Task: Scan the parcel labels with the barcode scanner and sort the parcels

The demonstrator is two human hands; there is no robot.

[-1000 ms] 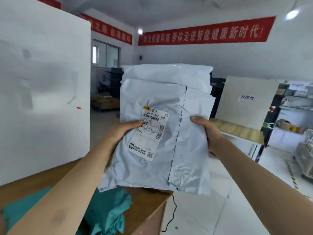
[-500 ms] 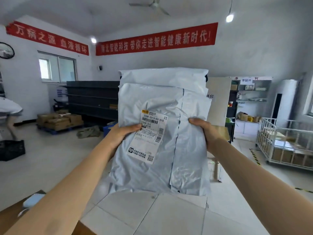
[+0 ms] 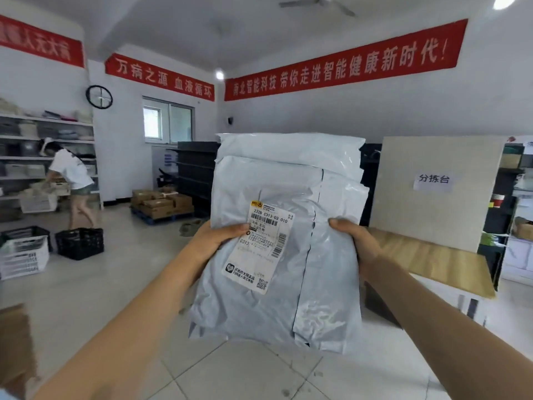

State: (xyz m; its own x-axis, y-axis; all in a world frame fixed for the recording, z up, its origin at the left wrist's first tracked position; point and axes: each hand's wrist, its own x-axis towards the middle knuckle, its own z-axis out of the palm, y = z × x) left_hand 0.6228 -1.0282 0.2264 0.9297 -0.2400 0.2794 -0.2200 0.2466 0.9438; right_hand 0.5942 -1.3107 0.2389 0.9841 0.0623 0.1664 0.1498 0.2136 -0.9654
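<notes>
Head view, grey crinkled parcel (image 3: 288,255), tilted white label (image 3: 261,246), both hands holding.

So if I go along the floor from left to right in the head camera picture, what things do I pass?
White crate → black crate → pallet of cardboard boxes → grey parcel held up by the left hand and right hand → wooden table.

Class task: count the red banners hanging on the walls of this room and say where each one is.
3. One banner runs along the far wall; a shorter banner hangs above the window; another banner is at the left edge, partly cut off. Others may lie out of view.
</notes>
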